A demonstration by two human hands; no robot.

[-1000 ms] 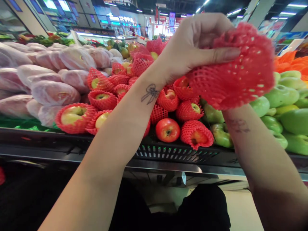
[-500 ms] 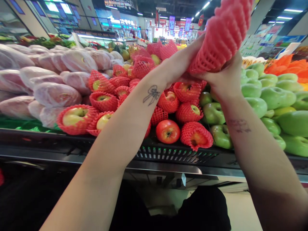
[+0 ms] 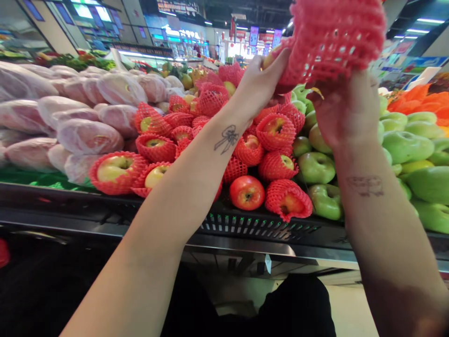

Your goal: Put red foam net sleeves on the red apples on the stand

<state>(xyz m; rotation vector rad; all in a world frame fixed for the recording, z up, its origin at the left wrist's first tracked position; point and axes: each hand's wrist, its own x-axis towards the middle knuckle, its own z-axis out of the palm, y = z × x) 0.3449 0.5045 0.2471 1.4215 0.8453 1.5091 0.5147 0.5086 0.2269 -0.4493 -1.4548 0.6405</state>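
Observation:
Raised above the fruit display, my left hand (image 3: 264, 82) is closed around an apple (image 3: 270, 58), mostly hidden by my thumb and a foam net. Across both hands stretches a pink foam net sleeve (image 3: 336, 40), spread wide so its mesh holes show. My right hand (image 3: 347, 110) grips the sleeve from below, with its fingertips partly hidden behind the mesh. Below my hands are several red apples in pink nets, one netted apple (image 3: 276, 131) among them. A bare red apple (image 3: 247, 193) sits at the front edge beside another netted apple (image 3: 288, 200).
Green apples (image 3: 317, 167) lie to the right, with larger green fruit (image 3: 407, 144) beyond. At left are several pinkish fruits in plastic wrap (image 3: 90, 135). A black slatted tray edge (image 3: 259, 227) and metal rail (image 3: 238, 244) run along the front.
The foam sleeve went from a long, narrow, upward-pointing shape to a wide, stretched one. My right hand moved slightly right, away from my left, and turned.

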